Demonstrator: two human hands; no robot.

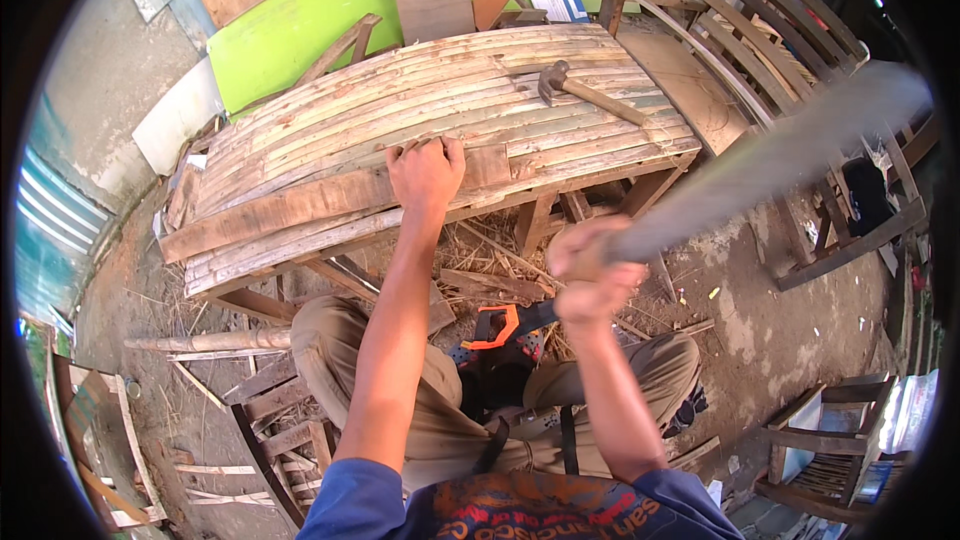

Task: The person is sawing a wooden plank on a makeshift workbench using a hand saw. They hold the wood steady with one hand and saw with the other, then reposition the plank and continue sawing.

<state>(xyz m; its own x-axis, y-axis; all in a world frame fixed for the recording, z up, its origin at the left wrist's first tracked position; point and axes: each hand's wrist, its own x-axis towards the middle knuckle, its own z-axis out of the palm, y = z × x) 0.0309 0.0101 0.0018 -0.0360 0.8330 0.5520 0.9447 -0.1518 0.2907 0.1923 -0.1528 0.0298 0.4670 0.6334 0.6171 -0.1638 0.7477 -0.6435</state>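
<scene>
A brown wooden plank (290,206) lies along the near edge of a slatted wooden table (400,90). Fingers curled over its upper edge, my left hand (427,172) grips the plank near its right end. My right hand (590,265), smeared by motion, is closed round the handle of a machete (760,165). Its long, wide grey blade is blurred and points up to the right, apart from the plank. Toward the table's far right lies a hammer (590,92) with a wooden handle.
On the ground between my knees rests an orange-and-black handled tool (497,326), partly hidden. Wood scraps (490,285) litter the floor under the table. Slatted wooden furniture (770,40) stands at the right, and green panels (310,30) lean behind the table.
</scene>
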